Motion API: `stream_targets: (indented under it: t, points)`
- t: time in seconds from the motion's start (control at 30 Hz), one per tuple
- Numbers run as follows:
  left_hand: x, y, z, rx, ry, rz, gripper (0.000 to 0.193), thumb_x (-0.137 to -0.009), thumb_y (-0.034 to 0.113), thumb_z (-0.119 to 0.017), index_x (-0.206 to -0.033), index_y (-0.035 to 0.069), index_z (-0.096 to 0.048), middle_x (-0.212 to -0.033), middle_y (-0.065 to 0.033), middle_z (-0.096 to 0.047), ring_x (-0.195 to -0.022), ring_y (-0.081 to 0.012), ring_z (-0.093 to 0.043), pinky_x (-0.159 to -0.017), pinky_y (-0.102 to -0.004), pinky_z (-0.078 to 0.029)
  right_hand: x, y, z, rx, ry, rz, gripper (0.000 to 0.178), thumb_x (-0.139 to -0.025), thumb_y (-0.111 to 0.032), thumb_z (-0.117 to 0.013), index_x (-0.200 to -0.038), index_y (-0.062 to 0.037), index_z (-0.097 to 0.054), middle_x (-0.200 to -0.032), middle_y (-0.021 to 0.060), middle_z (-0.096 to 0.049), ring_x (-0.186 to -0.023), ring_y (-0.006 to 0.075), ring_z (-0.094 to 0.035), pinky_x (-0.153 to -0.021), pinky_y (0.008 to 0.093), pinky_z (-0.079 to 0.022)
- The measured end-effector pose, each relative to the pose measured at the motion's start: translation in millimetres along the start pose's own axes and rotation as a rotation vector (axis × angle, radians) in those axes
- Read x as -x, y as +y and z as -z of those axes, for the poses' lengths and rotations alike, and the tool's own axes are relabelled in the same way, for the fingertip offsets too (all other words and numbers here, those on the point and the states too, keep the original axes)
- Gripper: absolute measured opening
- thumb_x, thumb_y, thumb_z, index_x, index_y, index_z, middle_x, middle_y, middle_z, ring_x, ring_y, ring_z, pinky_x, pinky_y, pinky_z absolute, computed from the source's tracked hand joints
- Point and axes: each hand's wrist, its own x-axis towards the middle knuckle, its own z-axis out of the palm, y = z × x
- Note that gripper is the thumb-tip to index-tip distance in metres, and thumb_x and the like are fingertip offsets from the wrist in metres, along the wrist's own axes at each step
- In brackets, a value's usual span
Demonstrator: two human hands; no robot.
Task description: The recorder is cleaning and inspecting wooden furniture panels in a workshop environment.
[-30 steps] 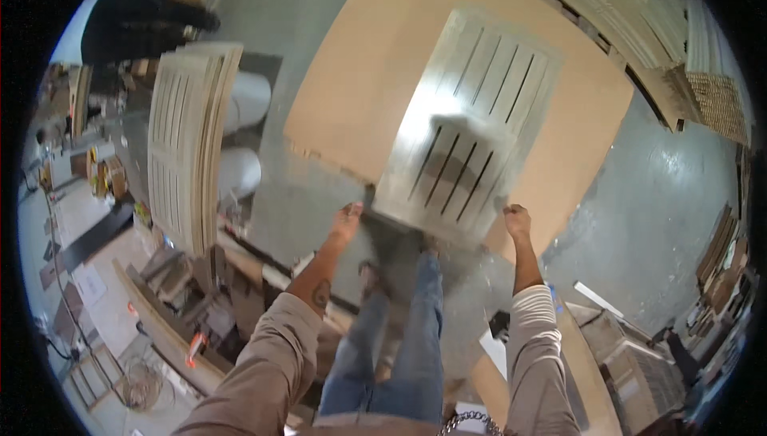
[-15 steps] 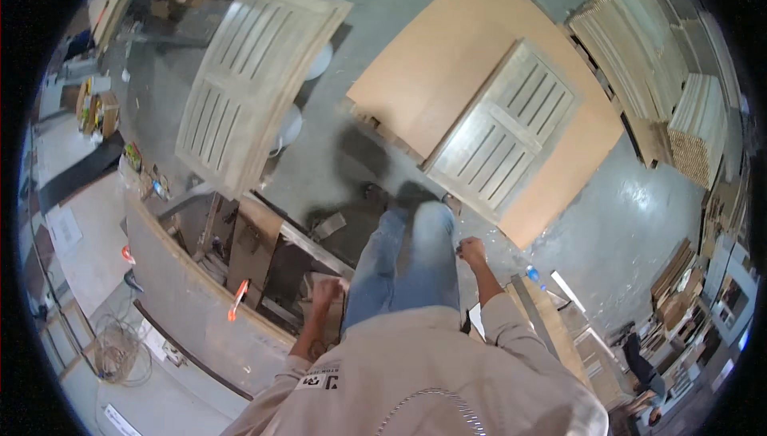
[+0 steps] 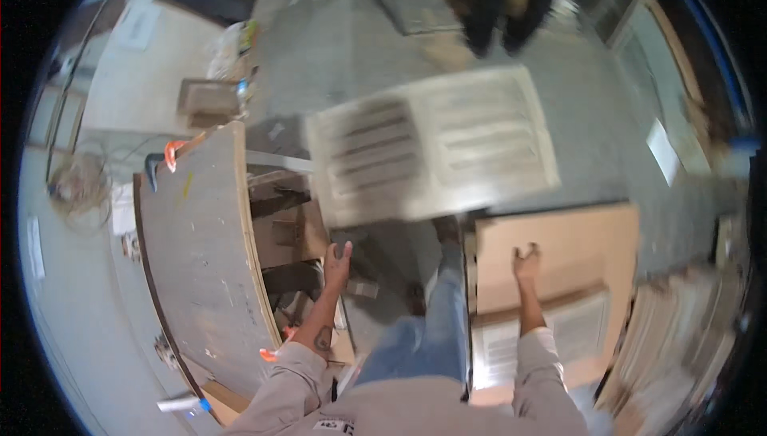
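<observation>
My left hand (image 3: pixel 339 262) is raised beside the open side of a workbench, with thumb and fingers apart and nothing visible between them. Ahead of it lies a pale slatted wooden panel (image 3: pixel 431 147), blurred, with a shadow over its left half. My right hand (image 3: pixel 526 263) hovers above a tan board (image 3: pixel 559 236), its fingers curled. Something small and dark shows at those fingers, too blurred to make out. Beneath my right forearm a second slatted panel (image 3: pixel 587 326) rests on the tan board, partly covered by the arm.
The curved-looking workbench (image 3: pixel 200 236) stands at my left, with orange-handled clamps (image 3: pixel 174 153) on its edge. Stacked wooden strips (image 3: pixel 667 340) lie at the right. Another person's dark-clothed legs (image 3: pixel 511 5) stand beyond the panel. A coil of wire (image 3: pixel 80 188) lies far left.
My view has turned rightward in place, so the first slatted panel now lies straight ahead and the tan board at my right. Both hands have come up and forward; the left hand's fingers now show apart.
</observation>
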Motion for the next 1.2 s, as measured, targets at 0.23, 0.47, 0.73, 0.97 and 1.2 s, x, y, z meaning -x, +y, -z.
stream_targets:
  t: [0.23, 0.47, 0.73, 0.97, 1.2]
  points:
    - [-174.9, 35.0, -41.2, 0.169, -0.183, 0.290, 0.107, -0.075, 0.071, -0.061, -0.144, -0.005, -0.032, -0.145, -0.0236, -0.039, -0.134, -0.0356, -0.038, -0.110, -0.0400, -0.032, -273.2, -39.3, 56.7, 0.062, 0.366, 0.297, 0.086, -0.089, -0.062, -0.048, -0.146, 0.0000, -0.029, -0.142, 0.0278, -0.040, -0.130, 0.0398, -0.042, -0.106, 0.0460, -0.034]
    - [-161.1, 20.1, -14.5, 0.263, -0.014, 0.418, 0.083, -0.076, 0.064, -0.067, -0.123, -0.003, -0.056, -0.123, -0.0210, -0.057, -0.114, -0.0309, -0.056, -0.096, -0.0385, -0.043, -318.7, -80.3, 51.2, -0.194, -0.168, 0.201, 0.079, -0.087, -0.060, -0.056, -0.117, 0.0131, -0.055, -0.120, 0.0262, -0.061, -0.115, 0.0375, -0.056, -0.098, 0.0435, -0.042]
    - [14.5, 169.2, 215.9, 0.351, -0.124, 0.080, 0.030, -0.084, 0.019, -0.073, -0.103, -0.003, -0.064, -0.089, -0.0078, -0.067, -0.083, -0.0133, -0.062, -0.073, -0.0268, -0.050, -298.4, -18.0, 231.5, 0.661, 0.046, 0.375, 0.060, -0.094, -0.047, -0.052, -0.132, -0.0009, -0.052, -0.124, 0.0182, -0.060, -0.101, 0.0323, -0.061, -0.084, 0.0403, -0.049]
    - [182.4, 81.4, 337.4, 1.400, 0.351, 0.350, 0.034, -0.090, 0.025, -0.064, -0.116, 0.002, -0.062, -0.108, -0.0101, -0.066, -0.099, -0.0191, -0.062, -0.089, -0.0320, -0.049, -85.2, -192.3, 167.9, 0.190, -0.206, 0.360, 0.055, -0.094, -0.043, -0.052, -0.127, 0.0009, -0.054, -0.120, 0.0178, -0.060, -0.102, 0.0323, -0.060, -0.084, 0.0415, -0.050]
    - [222.6, -110.8, 328.5, 2.290, 0.793, -0.159, 0.051, -0.099, 0.039, -0.046, -0.136, 0.004, -0.043, -0.134, -0.0122, -0.054, -0.122, -0.0264, -0.051, -0.103, -0.0439, -0.040, 123.5, -354.7, 149.8, -0.054, -0.530, 0.643, 0.050, -0.093, -0.038, -0.053, -0.122, 0.0027, -0.056, -0.116, 0.0174, -0.061, -0.102, 0.0323, -0.060, -0.084, 0.0427, -0.051]
